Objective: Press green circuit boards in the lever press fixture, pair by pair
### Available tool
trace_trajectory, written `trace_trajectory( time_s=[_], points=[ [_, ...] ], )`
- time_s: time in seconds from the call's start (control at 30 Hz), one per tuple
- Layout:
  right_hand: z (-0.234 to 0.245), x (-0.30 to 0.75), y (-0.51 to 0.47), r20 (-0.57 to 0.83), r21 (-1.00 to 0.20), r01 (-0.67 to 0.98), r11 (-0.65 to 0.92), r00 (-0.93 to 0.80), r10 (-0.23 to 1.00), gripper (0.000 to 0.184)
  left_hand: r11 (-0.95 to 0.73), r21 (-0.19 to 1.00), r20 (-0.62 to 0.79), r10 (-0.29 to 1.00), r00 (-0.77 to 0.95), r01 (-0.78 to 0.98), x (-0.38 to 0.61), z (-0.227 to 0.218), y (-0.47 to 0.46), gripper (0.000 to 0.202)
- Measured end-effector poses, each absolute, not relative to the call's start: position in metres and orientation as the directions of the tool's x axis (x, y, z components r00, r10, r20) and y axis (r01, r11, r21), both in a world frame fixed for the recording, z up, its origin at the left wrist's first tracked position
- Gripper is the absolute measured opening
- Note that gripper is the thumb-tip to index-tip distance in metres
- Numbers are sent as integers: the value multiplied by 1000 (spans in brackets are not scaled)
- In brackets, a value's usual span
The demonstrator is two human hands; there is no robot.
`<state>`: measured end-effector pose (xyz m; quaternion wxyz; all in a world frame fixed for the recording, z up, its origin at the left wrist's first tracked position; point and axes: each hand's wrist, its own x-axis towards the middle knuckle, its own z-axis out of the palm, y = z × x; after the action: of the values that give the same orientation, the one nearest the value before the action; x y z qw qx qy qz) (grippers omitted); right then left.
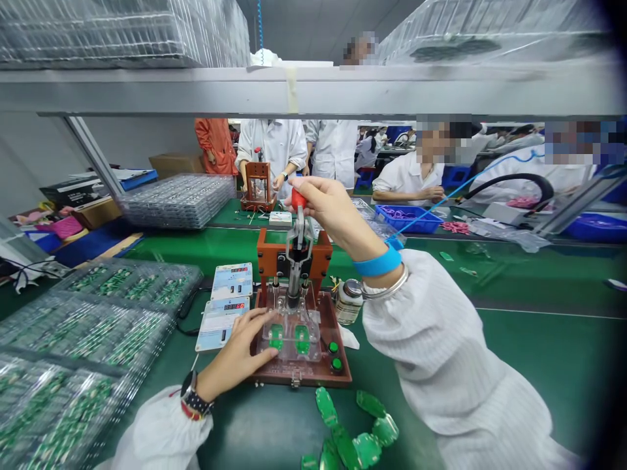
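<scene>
My right hand (pixel 328 210) is closed around the red knob (pixel 298 199) of a toggle clamp lever, which stands upright on the orange-brown press frame (pixel 321 258). Below it, two green circuit boards (pixel 302 339) sit under a clear plastic plate (pixel 289 351) on the test fixture. Spread at the plate's left side, my left hand (pixel 240 349) has its fingers apart, with the fingertips at the plate's edge. Two green buttons (pixel 336 365) are on the fixture's right side. In front of it, several green circuit boards (pixel 345 447) lie loose on the green mat.
Trays of circuit boards (pixel 83 346) are stacked on the left. Two counters with red digits (pixel 223 323) lie beside the fixture, and a lidded jar (pixel 349 303) stands right of it. A shelf beam (pixel 313 91) crosses overhead. Across the bench, a person works at another press (pixel 258 186).
</scene>
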<state>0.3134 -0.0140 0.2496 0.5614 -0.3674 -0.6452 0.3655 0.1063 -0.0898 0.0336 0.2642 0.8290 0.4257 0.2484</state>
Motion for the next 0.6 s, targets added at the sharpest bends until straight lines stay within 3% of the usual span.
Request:
trace_trajectory(
  time_s=[0.07,0.23,0.33,0.4,0.5,0.6],
  points=[
    [254,315,-19,536,-838,65,542,-91,839,16,-465,669,160,852,498,580,105,29,-90,56],
    [264,313,-63,754,-631,165,758,-100,649,33,-393,789,166,876,452,473,101,24,-90,68],
    [251,311,-100,837,-471,258,844,-174,520,33,-374,824,223,905,363,427,85,27,-80,56],
    [230,310,-119,865,-338,316,887,-267,425,35,-380,796,267,919,290,471,67,29,-70,42],
    [185,308,-134,882,-197,338,920,-349,317,37,-417,700,284,907,310,580,40,32,-51,38],
    [148,306,-136,873,-257,302,918,-335,355,40,-458,567,221,886,408,685,27,30,-32,47]
  ],
)
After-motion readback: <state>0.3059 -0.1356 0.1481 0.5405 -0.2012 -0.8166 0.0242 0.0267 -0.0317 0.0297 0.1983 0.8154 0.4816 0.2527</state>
